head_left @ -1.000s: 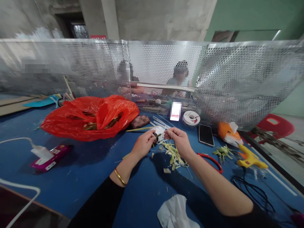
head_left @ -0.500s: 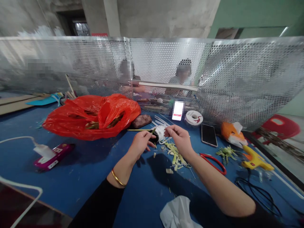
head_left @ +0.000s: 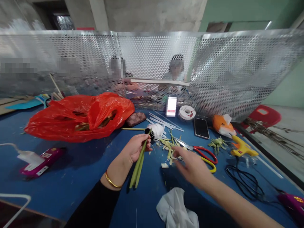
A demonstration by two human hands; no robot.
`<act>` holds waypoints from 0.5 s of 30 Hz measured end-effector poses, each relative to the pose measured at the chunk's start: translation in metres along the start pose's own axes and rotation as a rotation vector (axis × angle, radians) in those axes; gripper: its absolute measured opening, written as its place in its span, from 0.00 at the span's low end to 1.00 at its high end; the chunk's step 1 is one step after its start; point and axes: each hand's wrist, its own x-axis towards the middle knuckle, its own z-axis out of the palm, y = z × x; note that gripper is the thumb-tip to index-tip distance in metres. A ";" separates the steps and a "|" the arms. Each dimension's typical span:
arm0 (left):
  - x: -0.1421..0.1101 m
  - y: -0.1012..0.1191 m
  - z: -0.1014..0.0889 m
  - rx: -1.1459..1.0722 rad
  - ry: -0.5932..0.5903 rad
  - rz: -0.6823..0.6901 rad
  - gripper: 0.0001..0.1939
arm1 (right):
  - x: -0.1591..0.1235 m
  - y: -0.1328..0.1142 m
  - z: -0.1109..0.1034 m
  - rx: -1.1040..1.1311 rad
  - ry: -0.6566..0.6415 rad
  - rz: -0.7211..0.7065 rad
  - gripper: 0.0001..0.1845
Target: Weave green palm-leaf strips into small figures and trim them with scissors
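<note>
My left hand is closed round several long green leaf strips, which slant down toward me with their tips just above the table. Right behind its fingers lies a spool of white thread. My right hand, a little blurred, hovers over the table with fingers apart and nothing visible in it. Close to that hand are a heap of pale green trimmings and scissors with red and yellow handles, partly behind the hand. One thin stalk lies left of the spool.
A red plastic bag fills the left side, beside a checked pouch. White strips, a ribbon roll, a phone and a yellow glue gun lie to the right. A perforated metal screen closes off the back.
The leaf strips in my left hand now point down toward me. My right hand has left the thread beside the left hand and moved down and right. The view has shifted slightly.
</note>
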 end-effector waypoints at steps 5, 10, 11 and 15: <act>0.003 0.008 -0.008 -0.027 0.085 0.125 0.07 | -0.034 0.077 -0.014 -0.415 -0.165 0.377 0.16; 0.005 0.013 -0.014 -0.038 0.124 0.159 0.07 | -0.042 0.096 -0.012 -0.432 -0.262 0.393 0.27; 0.005 0.013 -0.014 -0.039 0.130 0.161 0.07 | -0.040 0.094 -0.012 -0.433 -0.270 0.405 0.28; 0.006 0.015 -0.014 -0.048 0.151 0.168 0.08 | -0.033 0.089 -0.013 -0.409 -0.260 0.491 0.31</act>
